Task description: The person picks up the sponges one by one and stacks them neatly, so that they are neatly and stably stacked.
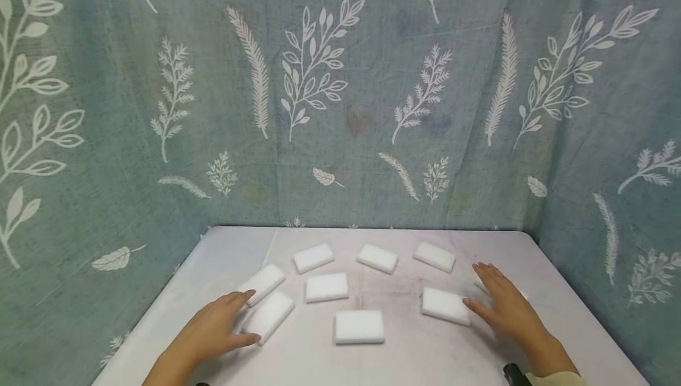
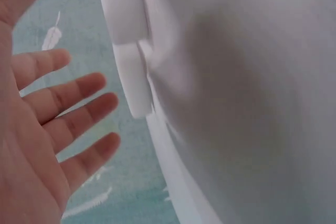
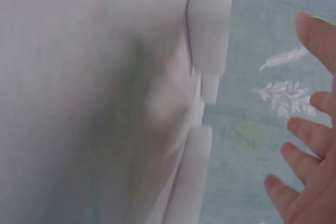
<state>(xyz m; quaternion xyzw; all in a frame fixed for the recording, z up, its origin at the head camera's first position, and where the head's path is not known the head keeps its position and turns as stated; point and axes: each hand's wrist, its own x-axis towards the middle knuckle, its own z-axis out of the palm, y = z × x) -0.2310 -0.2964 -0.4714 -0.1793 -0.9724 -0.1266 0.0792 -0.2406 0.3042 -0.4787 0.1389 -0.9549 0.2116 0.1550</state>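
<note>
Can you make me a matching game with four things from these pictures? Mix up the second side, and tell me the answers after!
Things:
1. Left hand
2. Right hand
3. Leaf-patterned cloth
4. White blocks

Matches:
A. Blue-green, hanging behind the table
B. Has a pale sleeve showing at its wrist
C. Lying flat on the tabletop
D. Over the table's left side, fingers spread

Right pairs: 1-D, 2-B, 3-A, 4-C
</note>
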